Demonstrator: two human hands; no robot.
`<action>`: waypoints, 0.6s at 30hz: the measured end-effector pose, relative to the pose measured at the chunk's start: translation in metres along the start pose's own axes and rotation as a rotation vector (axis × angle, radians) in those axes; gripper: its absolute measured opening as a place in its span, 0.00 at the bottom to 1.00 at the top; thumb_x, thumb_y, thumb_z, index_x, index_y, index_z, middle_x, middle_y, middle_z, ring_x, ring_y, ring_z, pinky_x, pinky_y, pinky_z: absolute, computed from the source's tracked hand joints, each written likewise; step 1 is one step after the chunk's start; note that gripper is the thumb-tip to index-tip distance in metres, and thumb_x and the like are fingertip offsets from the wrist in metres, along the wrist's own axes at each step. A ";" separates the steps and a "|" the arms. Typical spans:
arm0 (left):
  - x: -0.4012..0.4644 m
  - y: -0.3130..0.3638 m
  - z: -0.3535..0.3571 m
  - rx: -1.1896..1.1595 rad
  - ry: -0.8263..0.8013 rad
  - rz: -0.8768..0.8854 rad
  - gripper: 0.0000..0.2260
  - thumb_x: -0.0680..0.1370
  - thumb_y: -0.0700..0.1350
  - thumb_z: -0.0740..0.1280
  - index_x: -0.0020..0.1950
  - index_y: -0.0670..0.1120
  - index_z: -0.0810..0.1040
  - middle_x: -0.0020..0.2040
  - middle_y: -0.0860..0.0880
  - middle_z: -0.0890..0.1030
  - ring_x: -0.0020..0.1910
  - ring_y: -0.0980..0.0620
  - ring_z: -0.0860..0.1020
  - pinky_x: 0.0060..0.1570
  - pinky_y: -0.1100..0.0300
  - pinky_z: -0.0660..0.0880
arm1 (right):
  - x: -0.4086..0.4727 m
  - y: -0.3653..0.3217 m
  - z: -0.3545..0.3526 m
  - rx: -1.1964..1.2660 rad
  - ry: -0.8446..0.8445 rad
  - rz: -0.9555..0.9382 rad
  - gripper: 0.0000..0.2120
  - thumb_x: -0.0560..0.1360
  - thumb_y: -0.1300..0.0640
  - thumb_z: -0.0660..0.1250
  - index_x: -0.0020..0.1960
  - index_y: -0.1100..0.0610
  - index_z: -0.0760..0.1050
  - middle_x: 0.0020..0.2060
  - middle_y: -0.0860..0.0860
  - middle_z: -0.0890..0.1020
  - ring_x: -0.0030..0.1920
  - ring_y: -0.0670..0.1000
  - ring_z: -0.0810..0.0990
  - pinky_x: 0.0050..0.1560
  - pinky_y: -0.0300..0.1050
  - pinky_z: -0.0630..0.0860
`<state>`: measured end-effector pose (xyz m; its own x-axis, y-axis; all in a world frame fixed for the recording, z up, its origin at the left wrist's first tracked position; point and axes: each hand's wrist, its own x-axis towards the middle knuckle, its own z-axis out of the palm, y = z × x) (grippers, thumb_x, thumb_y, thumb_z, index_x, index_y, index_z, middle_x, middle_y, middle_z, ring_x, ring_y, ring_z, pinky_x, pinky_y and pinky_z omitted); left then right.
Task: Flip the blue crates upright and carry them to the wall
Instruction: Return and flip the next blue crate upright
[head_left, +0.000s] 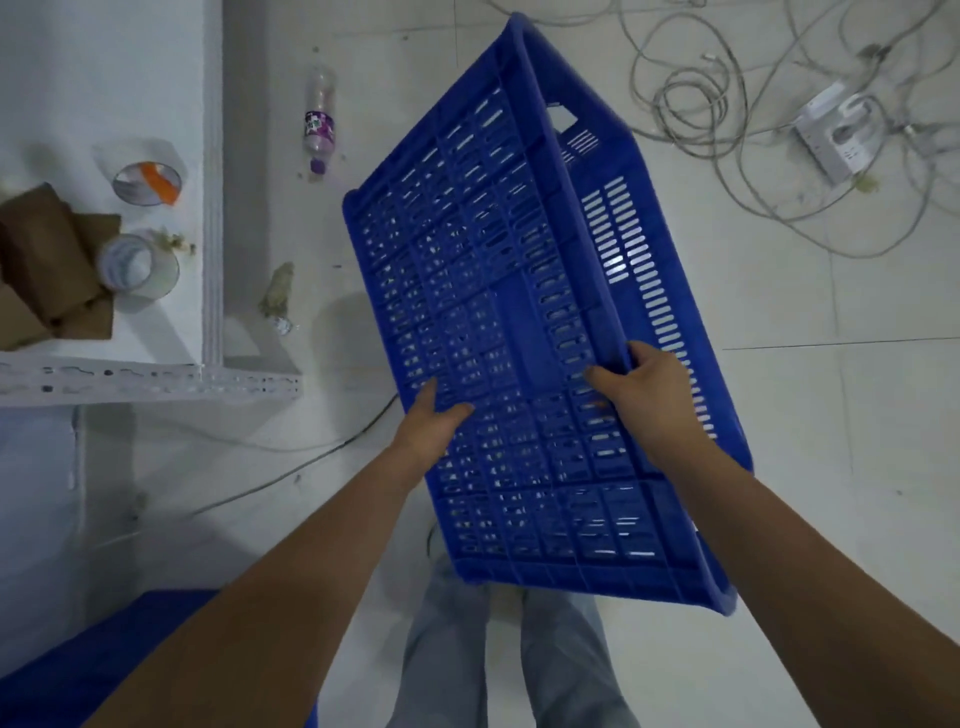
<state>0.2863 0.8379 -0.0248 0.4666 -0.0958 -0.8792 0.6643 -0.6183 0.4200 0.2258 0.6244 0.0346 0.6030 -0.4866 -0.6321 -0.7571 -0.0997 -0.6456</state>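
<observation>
- The left hand's (434, 423) fingers are hidden under the blue crate (519, 322).
- A second blue shape (104, 654), below that hand, is cut off by the frame edge.

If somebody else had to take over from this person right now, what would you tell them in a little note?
Left hand: grips the blue crate at its near left edge, thumb on the slotted bottom.
Right hand: fingers curled round the crate's right edge.
Crate: off the floor, tilted, its slotted bottom facing the camera, so it looks mid-flip.
Another blue thing, maybe a second crate, sits at bottom left; too cut off to be sure.
Watch out: loose cables and a power strip lie on the floor, and a plastic bottle too.
Done: crate picked up.
Left: finish turning it upright, then carry it to the wall.
</observation>
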 end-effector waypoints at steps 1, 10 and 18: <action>-0.002 0.004 0.005 -0.006 -0.012 0.014 0.35 0.79 0.54 0.63 0.79 0.52 0.47 0.80 0.50 0.52 0.77 0.47 0.57 0.74 0.52 0.59 | -0.004 -0.001 -0.005 0.000 0.013 0.003 0.06 0.73 0.59 0.70 0.47 0.59 0.77 0.37 0.58 0.82 0.42 0.63 0.83 0.43 0.60 0.82; -0.010 0.032 0.029 -0.028 -0.016 0.131 0.35 0.79 0.50 0.63 0.79 0.57 0.44 0.79 0.54 0.38 0.79 0.50 0.46 0.74 0.52 0.53 | -0.011 -0.021 -0.029 -0.022 0.156 -0.027 0.11 0.73 0.60 0.70 0.48 0.69 0.78 0.41 0.64 0.83 0.38 0.60 0.82 0.40 0.51 0.80; -0.009 0.059 0.038 -0.249 -0.194 -0.004 0.32 0.79 0.62 0.55 0.80 0.55 0.47 0.80 0.54 0.48 0.79 0.50 0.51 0.76 0.49 0.50 | 0.000 -0.031 0.034 -0.260 0.201 -0.037 0.13 0.74 0.53 0.66 0.36 0.59 0.68 0.30 0.51 0.73 0.30 0.52 0.71 0.27 0.41 0.64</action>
<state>0.2994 0.7727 -0.0008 0.3595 -0.2556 -0.8974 0.7996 -0.4114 0.4375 0.2583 0.6572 0.0401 0.5890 -0.6374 -0.4967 -0.7903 -0.3259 -0.5189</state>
